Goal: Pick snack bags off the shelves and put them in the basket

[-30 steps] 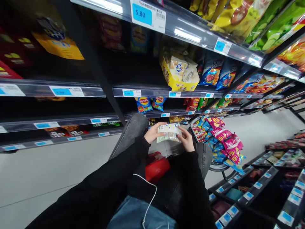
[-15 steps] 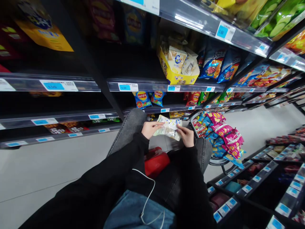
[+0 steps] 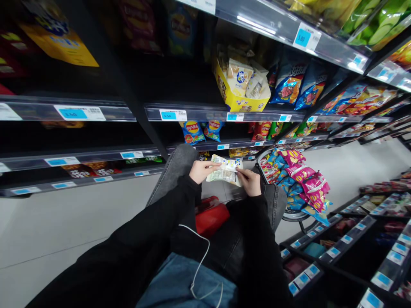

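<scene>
So you've got the small pale snack packet [image 3: 225, 170] out in front of you, between your knees and above the floor [image 3: 128, 205]. Your left hand [image 3: 201, 171] has its left end pinched, thumb and fingers nearly closed on the wrapper, and your right hand [image 3: 250, 181] does the same at the right end, so both hands are closed down to the thickness of the packet. It's got a blue logo near your right fingers.

Right ahead of you is the shelf [image 3: 199, 115], and on it sits an open yellow box [image 3: 247, 104] full of small packets with what looks like the same blue logo. Blue chip bags [image 3: 289, 83] stand just right of that box, and a pair of Lay's bags [image 3: 192, 132] is one level down, left of the box.

Off to your right, past your knee, there's a round-rimmed basket [image 3: 293, 217] on the floor side, piled up with pink bags [image 3: 316, 188] and blue bags [image 3: 293, 190]. You've also got something red [image 3: 212, 218] down between your legs, can't tell what it is, plus a thin white cord [image 3: 205, 252] hanging over your lap.
</scene>
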Demonstrator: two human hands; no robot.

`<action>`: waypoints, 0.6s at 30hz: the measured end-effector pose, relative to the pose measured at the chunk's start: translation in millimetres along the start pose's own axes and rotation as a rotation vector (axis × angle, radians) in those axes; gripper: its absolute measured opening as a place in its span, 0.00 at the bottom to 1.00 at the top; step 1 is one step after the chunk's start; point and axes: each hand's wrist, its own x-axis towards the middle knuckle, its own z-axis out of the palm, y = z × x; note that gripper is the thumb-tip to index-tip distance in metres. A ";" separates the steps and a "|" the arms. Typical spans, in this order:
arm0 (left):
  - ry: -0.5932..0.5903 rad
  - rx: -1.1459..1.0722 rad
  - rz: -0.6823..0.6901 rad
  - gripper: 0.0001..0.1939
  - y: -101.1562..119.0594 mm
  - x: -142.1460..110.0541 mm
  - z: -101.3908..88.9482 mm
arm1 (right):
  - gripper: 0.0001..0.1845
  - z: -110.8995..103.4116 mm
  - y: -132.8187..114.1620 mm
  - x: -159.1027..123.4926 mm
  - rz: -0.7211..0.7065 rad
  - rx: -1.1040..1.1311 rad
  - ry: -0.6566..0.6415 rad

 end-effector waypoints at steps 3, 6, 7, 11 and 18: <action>-0.137 0.035 0.021 0.18 -3.2 2.2 -4.1 | 0.13 -2.0 1.4 1.6 -0.037 -0.077 0.017; -0.238 0.093 0.045 0.19 -6.7 1.9 -5.5 | 0.13 -2.7 6.1 3.1 0.013 -0.133 -0.005; -0.255 0.123 0.061 0.19 -7.3 1.2 -5.6 | 0.13 -2.8 7.1 3.4 0.036 -0.148 -0.019; -0.254 0.238 0.146 0.17 -5.6 -1.8 -5.0 | 0.12 -4.5 5.6 3.5 0.094 -0.148 -0.066; -0.172 0.339 0.123 0.16 -2.7 -4.4 -3.5 | 0.12 -8.7 -0.4 0.4 0.133 -0.011 -0.123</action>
